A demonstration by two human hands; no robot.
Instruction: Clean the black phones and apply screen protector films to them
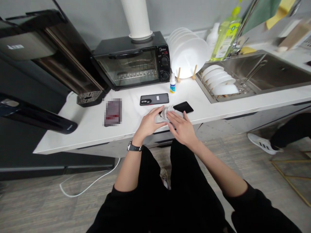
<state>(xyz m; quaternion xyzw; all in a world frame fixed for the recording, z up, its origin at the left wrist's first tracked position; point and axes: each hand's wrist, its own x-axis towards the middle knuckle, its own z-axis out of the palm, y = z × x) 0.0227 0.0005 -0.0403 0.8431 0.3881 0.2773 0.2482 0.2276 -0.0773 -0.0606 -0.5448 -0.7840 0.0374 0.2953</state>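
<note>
On the counter near its front edge lies a black phone [186,107], its right end bare and the rest under a crumpled light grey cloth [164,114]. My left hand [148,123] curls thumb and fingers around the left end of the covered phone; a small dark patch shows between them. With fingers stretched together, my right hand [181,129] presses the cloth onto the phone from above. Just behind them rests a second phone [154,99], back side up with its cameras at the left. A small white spray bottle [172,84] with a blue and yellow label stands farther back.
A toaster oven [136,63] stands at the back, beside a rack of white plates [189,58]. To the right are a green soap bottle [223,40] and a sink [267,66] holding dishes. A blurred-out item [113,112] lies left. Another person's shoe [262,143] shows at right.
</note>
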